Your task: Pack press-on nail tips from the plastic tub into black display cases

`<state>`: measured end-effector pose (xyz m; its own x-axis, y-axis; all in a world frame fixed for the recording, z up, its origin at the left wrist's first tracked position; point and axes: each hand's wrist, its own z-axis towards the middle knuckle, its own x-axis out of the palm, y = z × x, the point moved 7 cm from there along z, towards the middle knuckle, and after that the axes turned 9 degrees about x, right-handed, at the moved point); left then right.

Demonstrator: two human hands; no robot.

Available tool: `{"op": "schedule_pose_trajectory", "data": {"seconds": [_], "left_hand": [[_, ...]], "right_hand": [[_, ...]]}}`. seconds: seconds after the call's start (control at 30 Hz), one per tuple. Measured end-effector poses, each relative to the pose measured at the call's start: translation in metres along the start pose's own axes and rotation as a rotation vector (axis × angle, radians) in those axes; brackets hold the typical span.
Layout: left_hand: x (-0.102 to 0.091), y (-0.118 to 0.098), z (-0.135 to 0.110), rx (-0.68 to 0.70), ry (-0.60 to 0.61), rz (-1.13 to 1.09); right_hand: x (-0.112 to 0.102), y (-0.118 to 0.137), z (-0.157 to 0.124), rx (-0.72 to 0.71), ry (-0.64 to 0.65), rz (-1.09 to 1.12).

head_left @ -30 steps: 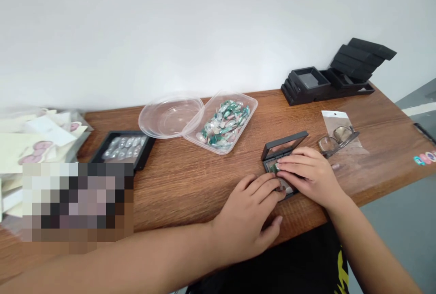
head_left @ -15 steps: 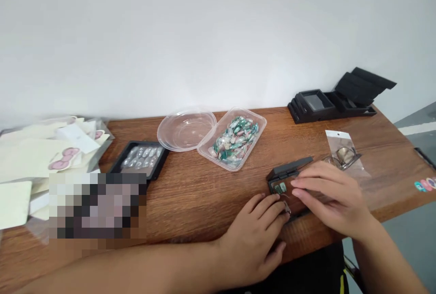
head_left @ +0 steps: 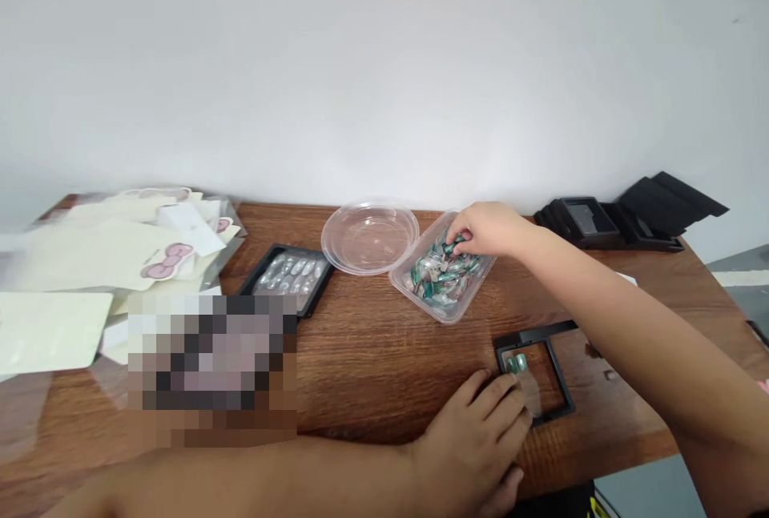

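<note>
My right hand (head_left: pixel 486 228) reaches over a clear plastic tub (head_left: pixel 445 321), its fingertips pinched on a green press-on nail (head_left: pixel 452 246) at the top of the pile. Loose press-on nails (head_left: pixel 441 276) in green, pink and silver fill the tub. My left hand (head_left: pixel 472 438) lies on the near left corner of a black display frame (head_left: pixel 561 390), fingers bent over it and thumb apart below. Inside this frame two green nails (head_left: pixel 515 363) sit side by side on clear film. A translucent piece (head_left: pixel 529 394), hard to make out, shows by my left fingertips.
An empty round clear lid (head_left: pixel 369 239) overlaps the tub's left side. Further left are a black box of silvery nails (head_left: pixel 288 276), a blurred-out dark item (head_left: pixel 222 354) and bagged cream cards (head_left: pixel 114 250). Black cases (head_left: pixel 606 222) stand by the wall at right.
My right hand has moved from the display frame up and left into the tub. The frame's lid part, raised before, now lies flatter. My left hand stays at the frame; the view has shifted.
</note>
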<state>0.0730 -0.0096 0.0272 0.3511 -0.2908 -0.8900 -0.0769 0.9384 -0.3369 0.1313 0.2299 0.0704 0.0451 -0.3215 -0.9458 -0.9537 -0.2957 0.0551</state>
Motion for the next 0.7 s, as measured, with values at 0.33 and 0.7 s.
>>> {"op": "schedule_pose_trajectory", "data": {"seconds": [0.33,0.7], "left_hand": [[0.003,0.0,0.001,0.005,0.031,-0.004],[0.004,-0.001,-0.002,0.001,-0.004,-0.046]], "right_hand": [[0.003,0.01,-0.008,-0.057,-0.025,-0.051],[-0.012,-0.007,-0.028,-0.037,0.029,0.359]]}}
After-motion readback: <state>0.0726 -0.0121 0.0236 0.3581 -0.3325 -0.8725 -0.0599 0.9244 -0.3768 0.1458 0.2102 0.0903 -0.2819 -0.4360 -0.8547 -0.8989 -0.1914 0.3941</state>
